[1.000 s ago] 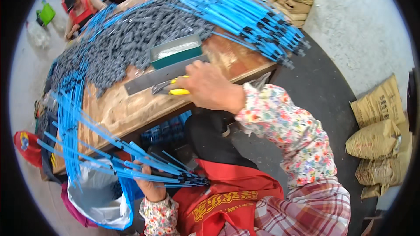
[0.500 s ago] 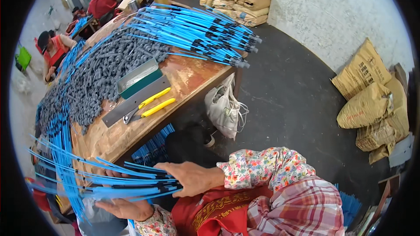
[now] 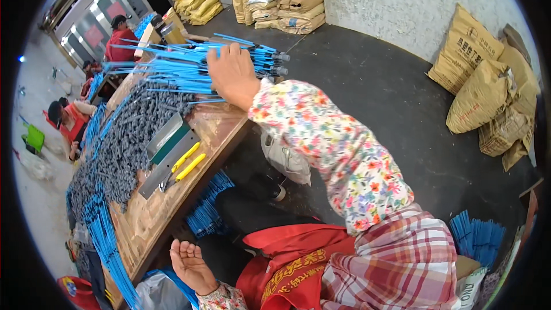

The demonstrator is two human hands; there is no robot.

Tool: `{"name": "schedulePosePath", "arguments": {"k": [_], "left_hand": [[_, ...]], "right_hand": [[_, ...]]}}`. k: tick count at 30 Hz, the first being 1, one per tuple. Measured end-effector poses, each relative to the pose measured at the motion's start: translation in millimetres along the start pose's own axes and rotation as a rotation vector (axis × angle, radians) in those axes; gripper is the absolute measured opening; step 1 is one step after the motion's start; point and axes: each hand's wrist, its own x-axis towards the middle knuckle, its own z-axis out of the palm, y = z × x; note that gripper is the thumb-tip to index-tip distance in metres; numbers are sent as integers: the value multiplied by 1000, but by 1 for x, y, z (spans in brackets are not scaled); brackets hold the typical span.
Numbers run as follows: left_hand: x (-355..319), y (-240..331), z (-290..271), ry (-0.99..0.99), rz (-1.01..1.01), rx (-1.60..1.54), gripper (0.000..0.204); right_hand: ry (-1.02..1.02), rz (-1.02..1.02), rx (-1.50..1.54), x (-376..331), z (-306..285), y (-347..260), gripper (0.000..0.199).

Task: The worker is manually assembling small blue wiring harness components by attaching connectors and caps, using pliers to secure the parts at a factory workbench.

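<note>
Wooden counter [image 3: 166,206], worn and pale brown, running from the lower left toward the upper middle of the view; its bare boards show near the front edge. The room has a dark floor [image 3: 367,97], a rough grey wall [image 3: 402,0], and stacks of tan sacks [image 3: 482,92] along the wall at right, with more sacks [image 3: 287,0] at the far end. Other people sit at the far left, one in a red top [image 3: 119,43].

Blue rods [image 3: 189,72], thin and long with dark grey end caps, lie in a fanned bundle across the far end of the counter, their capped tips overhanging the right edge. A grey mass of small dark parts [image 3: 120,149] covers the counter's left side, and further blue rods [image 3: 100,235] trail along its left edge. Between them lie a flat metal tool [image 3: 169,161] and yellow-handled pliers [image 3: 186,163].

Right hand [image 3: 232,74], arm outstretched in a floral sleeve [image 3: 327,149], rests fingers-down on the bundle of blue rods; whether the fingers close around any rod cannot be told. Left hand [image 3: 192,264], near the counter's front corner, is palm-up, fingers loosely spread, holding nothing. The hands are well apart.
</note>
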Motion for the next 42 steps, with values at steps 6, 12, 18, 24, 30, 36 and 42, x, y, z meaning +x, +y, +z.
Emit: {"name": "schedulePosePath", "arguments": {"k": [6, 12, 18, 24, 30, 36, 42], "left_hand": [[-7, 2, 30, 54, -13, 167, 30], [19, -2, 83, -90, 9, 266, 26], [53, -16, 133, -191, -11, 413, 25], [60, -24, 148, -259, -21, 427, 27], [55, -17, 121, -186, -15, 482, 29], [41, -2, 84, -83, -25, 479, 30], [34, -2, 82, -43, -17, 468, 29]], "right_hand": [[-103, 139, -299, -12, 25, -5, 36], [-258, 182, -145, -4, -1, -7, 33], [-65, 256, -195, -13, 4, 5, 37], [55, 277, -35, -42, -19, -6, 51], [373, 306, 492, -91, -37, 0, 80], [561, 584, 738, -91, 8, 68, 83], [479, 493, 702, -70, 25, 42, 77]]}}
